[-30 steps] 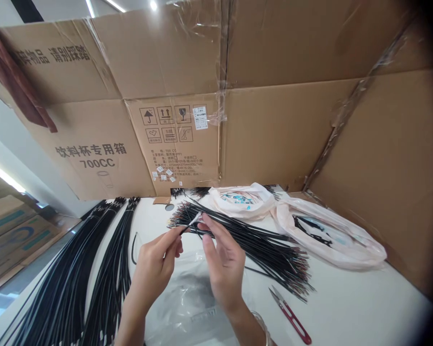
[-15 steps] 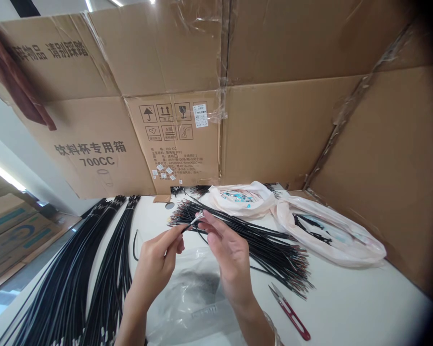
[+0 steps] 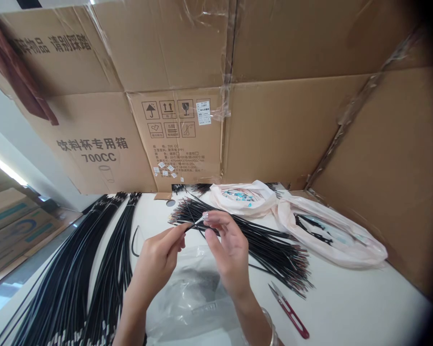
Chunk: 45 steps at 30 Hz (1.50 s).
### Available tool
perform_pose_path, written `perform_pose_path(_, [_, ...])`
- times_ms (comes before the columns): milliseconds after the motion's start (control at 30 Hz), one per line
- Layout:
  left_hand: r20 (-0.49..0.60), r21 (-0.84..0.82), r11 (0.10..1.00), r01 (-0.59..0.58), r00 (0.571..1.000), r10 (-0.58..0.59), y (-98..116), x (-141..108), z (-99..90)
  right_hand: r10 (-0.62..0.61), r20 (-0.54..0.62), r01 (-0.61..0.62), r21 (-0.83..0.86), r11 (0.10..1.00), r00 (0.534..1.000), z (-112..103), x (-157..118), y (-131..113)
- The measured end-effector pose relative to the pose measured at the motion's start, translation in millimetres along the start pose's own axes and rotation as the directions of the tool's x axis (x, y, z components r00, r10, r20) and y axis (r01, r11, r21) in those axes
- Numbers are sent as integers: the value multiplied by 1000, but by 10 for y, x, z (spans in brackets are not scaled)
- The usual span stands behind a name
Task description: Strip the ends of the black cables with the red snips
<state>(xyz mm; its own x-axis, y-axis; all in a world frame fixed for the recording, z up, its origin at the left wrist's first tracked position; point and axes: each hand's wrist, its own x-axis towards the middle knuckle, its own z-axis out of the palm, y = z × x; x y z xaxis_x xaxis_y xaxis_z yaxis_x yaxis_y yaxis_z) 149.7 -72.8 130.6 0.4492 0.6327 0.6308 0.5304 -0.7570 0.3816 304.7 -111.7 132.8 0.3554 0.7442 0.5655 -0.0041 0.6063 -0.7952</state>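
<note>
My left hand (image 3: 160,252) pinches a black cable (image 3: 190,227) between thumb and forefinger. The cable's white end (image 3: 201,219) points up and to the right, with what looks like a small clear or whitish piece at its tip. My right hand (image 3: 229,250) has its forefinger tip at that white end, while its thumb stands apart below. Behind both hands lies a bundle of black cables (image 3: 260,245) with brownish ends. Under the wrists is a clear plastic bag (image 3: 187,307).
Long black cable bundles (image 3: 65,254) cover the table's left side. Red-handled thread snips (image 3: 290,312) lie at the right. Two pale bags (image 3: 247,210) with small parts stand at the back, before tall cardboard walls (image 3: 274,129). A single short cable (image 3: 133,242) lies left of my hands.
My right fingers have curled slightly and shifted a little at the cable's white end. My left hand keeps its pinch on the cable. The view has tilted slightly.
</note>
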Motion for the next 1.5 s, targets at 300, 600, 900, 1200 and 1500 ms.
perform_pose_path(300, [16,24,999,24,1000,-25,-4,-18,-15,-496,20,427,-538,727,868,-27,-35,18])
perform_pose_path(600, [12,-28,998,52,999,-52,2,-14,-54,-490,70,449,-526,722,869,-92,22,10])
perform_pose_path(900, [-107,120,986,-117,986,130,73,15,32,-433,-83,329,-528,783,897,-38,17,8])
perform_pose_path(1200, [-194,58,985,-165,966,173,110,25,34,-431,-127,292,-564,772,893,2,-6,-8])
perform_pose_path(1500, [-233,45,991,-126,963,133,93,1,63,-664,137,521,-741,424,735,33,-86,-56])
